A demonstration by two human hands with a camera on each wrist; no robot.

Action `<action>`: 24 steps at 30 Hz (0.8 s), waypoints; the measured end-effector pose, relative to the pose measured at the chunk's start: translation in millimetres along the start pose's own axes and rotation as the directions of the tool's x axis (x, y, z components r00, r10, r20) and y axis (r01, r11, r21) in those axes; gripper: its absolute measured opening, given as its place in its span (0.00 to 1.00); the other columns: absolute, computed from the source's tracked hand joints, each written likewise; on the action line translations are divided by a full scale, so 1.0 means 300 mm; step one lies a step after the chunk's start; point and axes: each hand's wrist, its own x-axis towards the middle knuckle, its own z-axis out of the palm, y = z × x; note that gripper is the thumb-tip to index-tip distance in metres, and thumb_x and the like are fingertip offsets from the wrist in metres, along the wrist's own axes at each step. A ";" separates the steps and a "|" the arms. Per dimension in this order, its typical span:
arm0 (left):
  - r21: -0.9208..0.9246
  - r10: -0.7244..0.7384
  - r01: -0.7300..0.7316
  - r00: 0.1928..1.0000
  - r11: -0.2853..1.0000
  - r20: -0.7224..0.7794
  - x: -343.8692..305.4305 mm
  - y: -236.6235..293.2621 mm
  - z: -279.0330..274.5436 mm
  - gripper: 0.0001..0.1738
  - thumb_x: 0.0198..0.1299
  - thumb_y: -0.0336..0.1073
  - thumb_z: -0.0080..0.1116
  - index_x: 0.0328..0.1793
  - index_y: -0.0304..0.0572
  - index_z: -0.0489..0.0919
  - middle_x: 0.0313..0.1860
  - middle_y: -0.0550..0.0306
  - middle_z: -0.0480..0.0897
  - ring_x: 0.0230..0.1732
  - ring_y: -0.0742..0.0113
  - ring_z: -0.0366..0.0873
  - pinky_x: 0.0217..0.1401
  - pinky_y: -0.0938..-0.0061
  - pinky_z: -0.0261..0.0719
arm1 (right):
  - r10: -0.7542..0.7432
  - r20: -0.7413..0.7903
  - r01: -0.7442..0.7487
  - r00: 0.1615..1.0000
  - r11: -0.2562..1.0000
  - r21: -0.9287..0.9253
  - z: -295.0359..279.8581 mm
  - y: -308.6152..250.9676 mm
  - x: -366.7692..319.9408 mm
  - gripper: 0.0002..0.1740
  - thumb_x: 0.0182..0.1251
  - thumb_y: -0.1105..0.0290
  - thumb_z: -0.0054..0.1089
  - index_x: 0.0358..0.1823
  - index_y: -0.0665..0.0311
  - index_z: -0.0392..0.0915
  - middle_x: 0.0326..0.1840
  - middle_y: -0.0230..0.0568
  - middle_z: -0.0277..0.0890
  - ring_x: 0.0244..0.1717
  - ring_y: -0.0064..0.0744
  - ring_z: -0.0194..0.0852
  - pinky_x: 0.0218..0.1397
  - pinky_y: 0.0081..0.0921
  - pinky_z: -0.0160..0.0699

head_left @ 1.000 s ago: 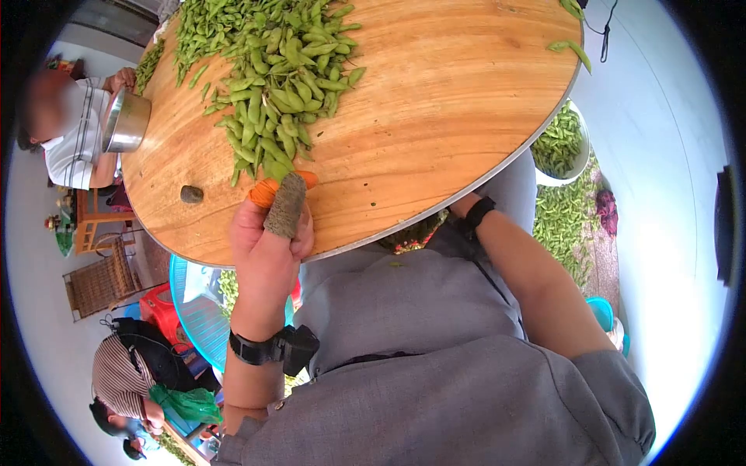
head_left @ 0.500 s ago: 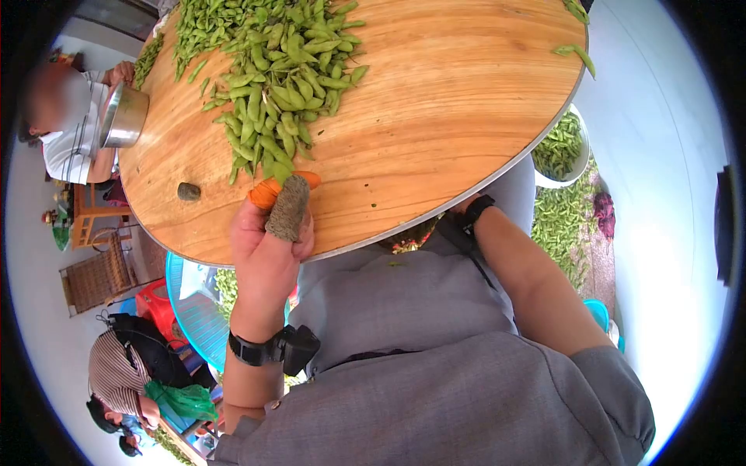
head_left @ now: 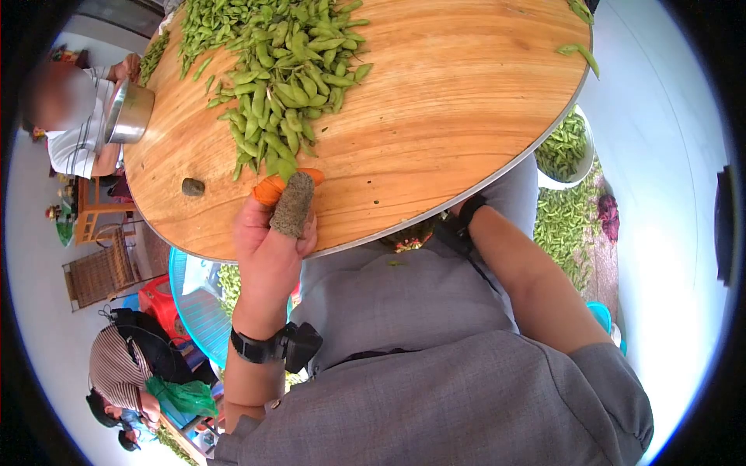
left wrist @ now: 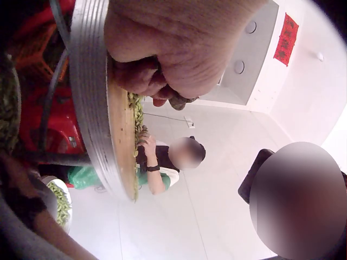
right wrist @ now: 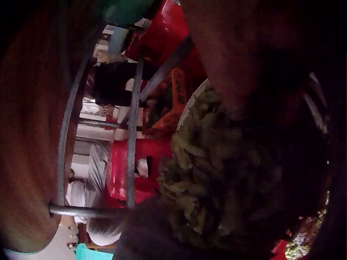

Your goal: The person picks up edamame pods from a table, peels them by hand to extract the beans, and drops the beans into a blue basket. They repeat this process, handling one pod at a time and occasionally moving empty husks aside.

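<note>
In the head view my left hand (head_left: 268,252) is at the near table edge, an orange cover (head_left: 268,190) on the index finger and a grey-brown cover (head_left: 294,206) on the thumb. Thumb and index finger pinch a green soybean pod (head_left: 286,168), whose end shows just past the tips, by the near end of the pod pile (head_left: 280,93). My right hand (right wrist: 233,70) is below the tabletop, hidden in the head view. In the dark right wrist view it reaches down to soybean pods (right wrist: 200,168) in a round container; I cannot tell how its fingers lie.
A metal-edged round wooden table (head_left: 435,101) bears a short grey-brown piece (head_left: 193,187) at left. Beyond it, a person sits by a steel pot (head_left: 130,111). A blue basket (head_left: 198,311) is below left; a white bucket (head_left: 588,147) of pods is at right, with pods (head_left: 563,233) on the floor.
The head view has shifted slightly. My left hand keeps the same pinch at the table edge, and my right forearm stays reaching under the table.
</note>
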 end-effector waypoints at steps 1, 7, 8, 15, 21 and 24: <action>0.007 -0.002 0.002 1.000 1.000 0.009 0.000 0.001 0.000 0.14 0.64 0.33 0.48 0.52 0.35 0.72 0.22 0.68 0.63 0.17 0.82 0.55 0.16 0.87 0.49 | -0.004 0.002 0.004 1.000 1.000 -0.005 0.000 0.001 0.001 0.17 0.60 0.69 0.53 0.50 0.68 0.70 0.25 0.37 0.73 0.17 0.27 0.67 0.18 0.23 0.67; 0.030 -0.006 0.005 1.000 1.000 0.019 0.002 0.002 -0.001 0.14 0.64 0.33 0.48 0.52 0.35 0.73 0.22 0.68 0.64 0.16 0.83 0.55 0.16 0.87 0.49 | -0.029 0.011 0.029 1.000 0.999 -0.034 -0.006 0.020 0.000 0.17 0.60 0.70 0.53 0.50 0.68 0.71 0.25 0.38 0.73 0.17 0.27 0.67 0.19 0.24 0.68; 0.030 -0.005 0.004 1.000 1.000 0.019 0.001 0.001 0.001 0.14 0.64 0.33 0.48 0.52 0.35 0.73 0.22 0.68 0.64 0.16 0.83 0.55 0.16 0.87 0.49 | -0.034 0.012 0.034 0.999 0.999 -0.040 -0.005 0.020 -0.003 0.17 0.60 0.70 0.53 0.50 0.68 0.71 0.25 0.38 0.73 0.17 0.27 0.67 0.19 0.24 0.68; 0.049 0.006 -0.004 1.000 0.999 -0.026 -0.003 0.005 0.013 0.14 0.64 0.32 0.47 0.52 0.33 0.72 0.21 0.68 0.64 0.16 0.83 0.55 0.16 0.87 0.49 | -0.063 0.027 0.065 0.998 0.994 -0.085 0.004 0.023 0.005 0.17 0.60 0.70 0.53 0.49 0.69 0.71 0.25 0.38 0.73 0.18 0.27 0.68 0.19 0.24 0.69; 0.061 0.014 -0.015 1.000 0.998 0.005 -0.009 0.003 0.010 0.14 0.64 0.32 0.47 0.53 0.33 0.72 0.21 0.67 0.65 0.16 0.83 0.55 0.17 0.87 0.50 | -0.076 0.034 0.079 0.997 0.990 -0.114 -0.046 0.082 -0.033 0.17 0.60 0.70 0.53 0.49 0.69 0.71 0.25 0.38 0.73 0.18 0.27 0.68 0.20 0.24 0.69; 0.066 0.008 -0.008 1.000 0.998 -0.003 -0.010 0.005 0.011 0.14 0.64 0.32 0.47 0.53 0.33 0.72 0.21 0.67 0.65 0.17 0.83 0.55 0.17 0.87 0.50 | -0.085 0.028 0.088 0.996 0.987 -0.138 -0.050 0.086 -0.044 0.16 0.60 0.70 0.53 0.49 0.69 0.71 0.25 0.38 0.73 0.18 0.27 0.68 0.20 0.24 0.69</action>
